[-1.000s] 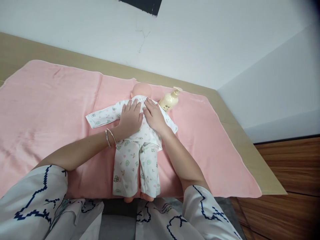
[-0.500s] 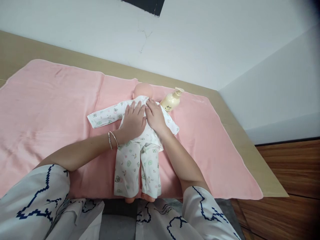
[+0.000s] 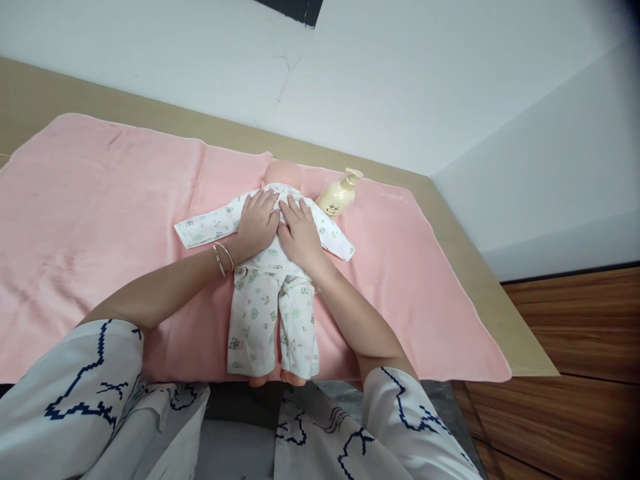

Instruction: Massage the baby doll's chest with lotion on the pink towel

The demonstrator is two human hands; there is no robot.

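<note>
While flat on pink cloth (image 3: 415, 293) — doll (image 3: 273, 270) beneath both hands (image 3: 258, 225).

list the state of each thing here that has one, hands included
left hand: open, flat on the shirt
right hand: open, flat on the shirt
doll: lying flat, dressed, arms spread
shirt: worn by the doll
trousers: worn, feet showing below the hems
pump bottle: pump head fitted, fill level unclear
pink blanket: spread out, creased
table: partly covered by the blanket
</note>
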